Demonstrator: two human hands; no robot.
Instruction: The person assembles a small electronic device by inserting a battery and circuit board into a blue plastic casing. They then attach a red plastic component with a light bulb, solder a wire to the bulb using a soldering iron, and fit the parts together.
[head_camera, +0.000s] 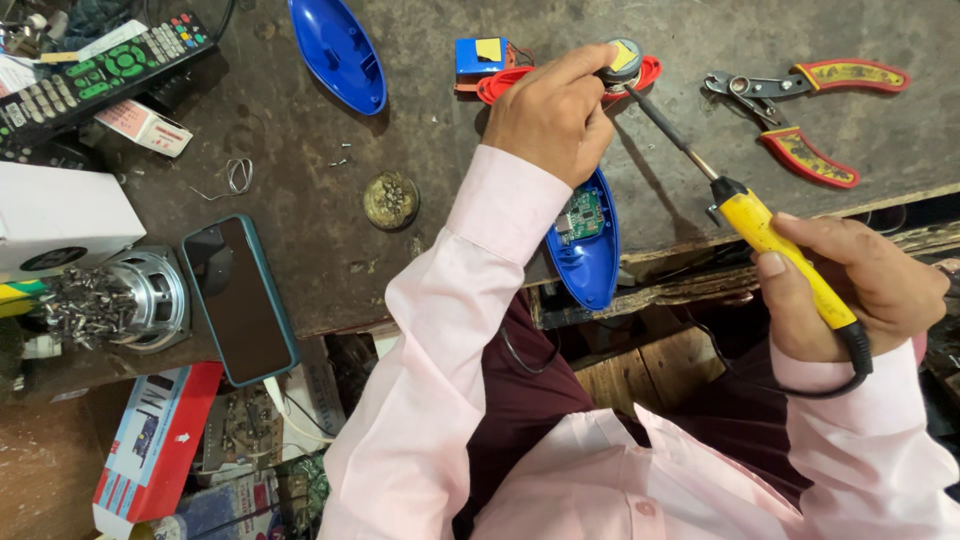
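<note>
While the right hand (850, 285) is closed in a full grip around the yellow handle of a soldering iron (785, 250), the left hand (550, 115) reaches forward over a dark, worn workbench (300, 260). The iron slants up and to the left, and its thin metal tip ends at a small round part (622, 58) with a yellow patch on top. The left hand pinches that round part between fingertips and thumb, holding it just above a red plastic piece (648, 72) that lies on the bench. Both arms wear pale pink sleeves.

Just beside the left wrist, at the front edge of the bench, lies a blue oval plastic shell (590, 255) with a small green circuit board (580, 215) inside it. A second blue shell (338, 50), turned hollow side up, lies farther back to the left. A small blue block (478, 55) with a yellow label sits near the red piece. Red-handled pliers (800, 110) lie open at the right of the bench, well apart from the hands.

On the left side are a phone (240, 300) in a teal case lying face up, a loudspeaker (150, 295) with screws clinging to it, a black remote control (100, 70) with green buttons, and a small round brass-coloured tin (390, 200).
</note>
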